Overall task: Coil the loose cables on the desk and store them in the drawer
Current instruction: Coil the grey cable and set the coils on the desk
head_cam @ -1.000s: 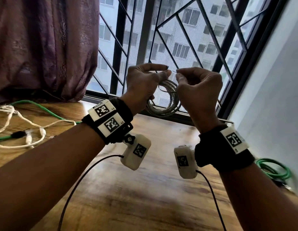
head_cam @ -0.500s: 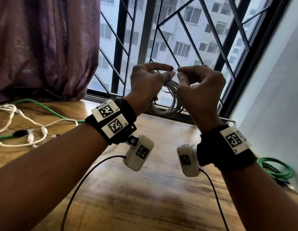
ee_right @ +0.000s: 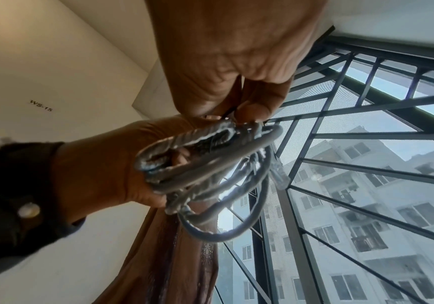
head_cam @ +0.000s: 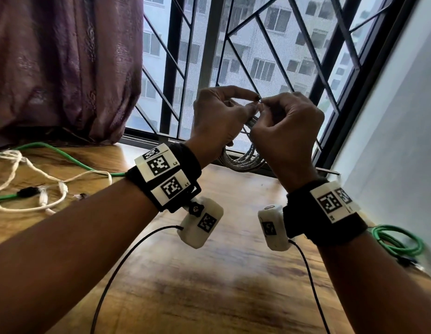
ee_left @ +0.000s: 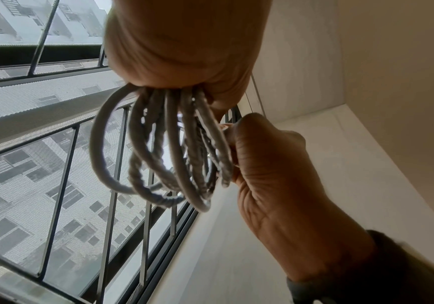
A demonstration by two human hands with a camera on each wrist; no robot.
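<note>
A grey cable coil (head_cam: 243, 160) hangs in the air above the far edge of the wooden desk (head_cam: 209, 285), in front of the window. My left hand (head_cam: 250, 104) grips the top of the coil, whose loops (ee_left: 164, 148) hang down below the fist. My right hand (head_cam: 266, 109) meets it fingertip to fingertip. Its thumb and finger pinch a thin dark strand (ee_right: 227, 113) at the top of the coil (ee_right: 210, 164). A clear plug (ee_right: 278, 174) dangles from the loops. No drawer is in view.
A loose green cable (head_cam: 65, 157) and a loose white cable (head_cam: 41, 174) lie tangled on the desk's left side. A coiled green cable (head_cam: 397, 239) sits at the right by the wall. The purple curtain (head_cam: 65, 68) and black window grille (head_cam: 233, 44) stand behind the desk.
My hands have closed together, and their fingertips now touch at the top of the coil. The coil still hangs from my left hand.
</note>
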